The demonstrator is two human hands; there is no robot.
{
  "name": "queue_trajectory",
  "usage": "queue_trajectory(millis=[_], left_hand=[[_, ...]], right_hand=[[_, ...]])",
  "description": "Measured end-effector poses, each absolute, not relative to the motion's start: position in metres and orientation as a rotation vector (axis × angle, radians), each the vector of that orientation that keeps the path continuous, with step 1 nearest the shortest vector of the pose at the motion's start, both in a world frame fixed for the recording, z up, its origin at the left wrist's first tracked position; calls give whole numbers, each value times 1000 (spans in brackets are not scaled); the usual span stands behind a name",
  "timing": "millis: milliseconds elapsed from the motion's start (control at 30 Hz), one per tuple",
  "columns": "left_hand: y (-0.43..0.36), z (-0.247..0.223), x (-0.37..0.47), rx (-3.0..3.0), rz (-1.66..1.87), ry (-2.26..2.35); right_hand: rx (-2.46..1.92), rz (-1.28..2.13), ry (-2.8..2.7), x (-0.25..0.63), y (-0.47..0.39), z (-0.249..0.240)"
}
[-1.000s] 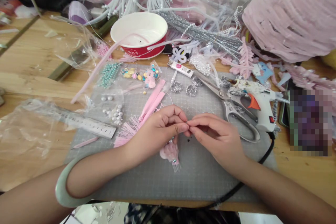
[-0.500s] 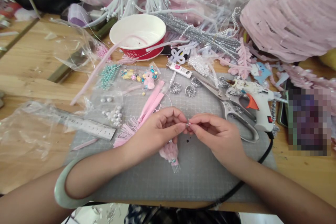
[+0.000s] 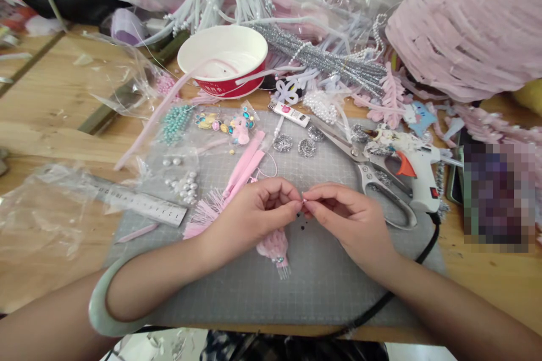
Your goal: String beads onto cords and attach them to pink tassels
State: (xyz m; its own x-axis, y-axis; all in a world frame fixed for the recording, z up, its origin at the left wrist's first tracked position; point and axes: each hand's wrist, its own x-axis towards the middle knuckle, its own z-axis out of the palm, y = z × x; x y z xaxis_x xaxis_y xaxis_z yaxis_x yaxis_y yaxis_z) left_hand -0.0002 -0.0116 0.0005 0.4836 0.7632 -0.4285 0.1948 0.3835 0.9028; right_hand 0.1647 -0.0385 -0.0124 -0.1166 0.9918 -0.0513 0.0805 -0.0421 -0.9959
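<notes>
1. Pinched over the grey mat (image 3: pixel 339 287), between left hand (image 3: pixel 262 208) and right hand (image 3: pixel 353 211): a tiny pale piece (image 3: pixel 304 201), mostly hidden and too small to identify.
2. Just below, on the mat: a pink ornament (image 3: pixel 273 245) with clear comb teeth toward the near edge, partly covered by the left hand; also a few dark specks (image 3: pixel 302 228).
3. Beyond the left hand: pink tassels (image 3: pixel 245 164), partly behind its wrist; farther left, white pearls (image 3: pixel 186 186) and a steel ruler (image 3: pixel 156 207).
4. Beyond the right hand: large scissors (image 3: pixel 365 172), close beside a white glue gun (image 3: pixel 424 183); black cable (image 3: pixel 429 251) passing behind the right forearm.
5. Toward the back of the desk (image 3: pixel 63 101): silver coils (image 3: pixel 306 147), teal beads (image 3: pixel 175 124), a red-and-white bowl (image 3: pixel 231 86) and glittery silver stems (image 3: pixel 334 62), crowded together.
6. Left fingers: curled, with thumb and index nearly closed on the piece.
7. Right fingers: thumb and index narrowed to a pinch at the same piece, nearly meeting the left fingertips.
</notes>
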Motion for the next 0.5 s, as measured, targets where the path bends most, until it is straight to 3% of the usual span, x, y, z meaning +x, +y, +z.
queue_trajectory(millis=[500], left_hand=[[-10,-3,-5,1145,395,1042]], right_hand=[[-1341,1344,-1216,165,-37,-14]])
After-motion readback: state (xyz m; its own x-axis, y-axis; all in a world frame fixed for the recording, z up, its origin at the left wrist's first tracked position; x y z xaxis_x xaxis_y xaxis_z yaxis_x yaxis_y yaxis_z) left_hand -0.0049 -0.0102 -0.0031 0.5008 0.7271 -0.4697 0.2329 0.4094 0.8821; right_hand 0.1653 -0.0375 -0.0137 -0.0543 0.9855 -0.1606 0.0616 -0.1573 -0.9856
